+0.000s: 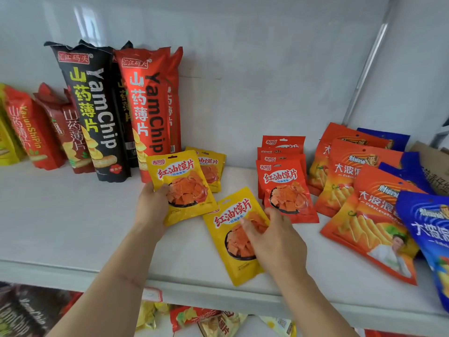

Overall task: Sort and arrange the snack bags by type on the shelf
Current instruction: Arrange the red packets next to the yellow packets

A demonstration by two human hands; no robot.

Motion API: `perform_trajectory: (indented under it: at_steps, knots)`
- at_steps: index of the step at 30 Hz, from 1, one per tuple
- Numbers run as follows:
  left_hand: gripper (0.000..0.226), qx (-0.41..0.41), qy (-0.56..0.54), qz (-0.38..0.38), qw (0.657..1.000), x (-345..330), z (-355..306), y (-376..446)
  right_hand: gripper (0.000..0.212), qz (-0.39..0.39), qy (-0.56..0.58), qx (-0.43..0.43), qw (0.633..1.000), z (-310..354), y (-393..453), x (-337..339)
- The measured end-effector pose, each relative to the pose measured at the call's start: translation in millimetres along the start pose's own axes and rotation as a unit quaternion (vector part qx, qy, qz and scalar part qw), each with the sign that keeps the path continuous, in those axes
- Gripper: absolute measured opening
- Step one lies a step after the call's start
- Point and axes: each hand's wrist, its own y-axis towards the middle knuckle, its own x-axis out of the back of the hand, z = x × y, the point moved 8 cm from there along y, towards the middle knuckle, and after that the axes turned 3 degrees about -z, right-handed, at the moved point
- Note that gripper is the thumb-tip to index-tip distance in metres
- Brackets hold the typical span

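Note:
My left hand (151, 205) grips the lower left edge of a small yellow snack bag (181, 183), held tilted upright above the white shelf (73, 215). Another yellow bag of the same kind (211, 166) leans just behind it. My right hand (272, 237) lies on a third yellow bag (233, 239) flat near the shelf's front edge; its fingers press on the bag's face. To the right stands a row of small red bags (288, 188) of the same brand.
Tall black (94, 113) and red (148, 110) yam chip bags stand at the back left, with smaller red and yellow bags further left. Orange bags (369, 215) and blue bags (427, 229) lean at the right. A lower shelf holds more snacks.

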Motion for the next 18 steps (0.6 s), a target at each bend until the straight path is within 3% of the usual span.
perform_trajectory:
  at_steps: [5, 9, 14, 18]
  knots:
    - [0.025, -0.035, -0.012, -0.02, 0.999, 7, -12, -5, 0.05, -0.01, 0.149, -0.026, 0.988, -11, 2, 11]
    - [0.022, -0.056, 0.006, -0.008, 0.998, -2, -13, -15, 0.052, -0.029, 0.237, -0.044, 0.97, -17, 7, 13]
    - [0.015, -0.009, -0.028, 0.055, 0.998, -42, 2, -41, 0.046, -0.034, 0.318, -0.054, 0.946, -10, 16, 7]
    - [0.021, 0.037, -0.093, 0.101, 0.99, -69, 7, -61, 0.05, -0.02, 0.299, -0.053, 0.953, 2, 24, -2]
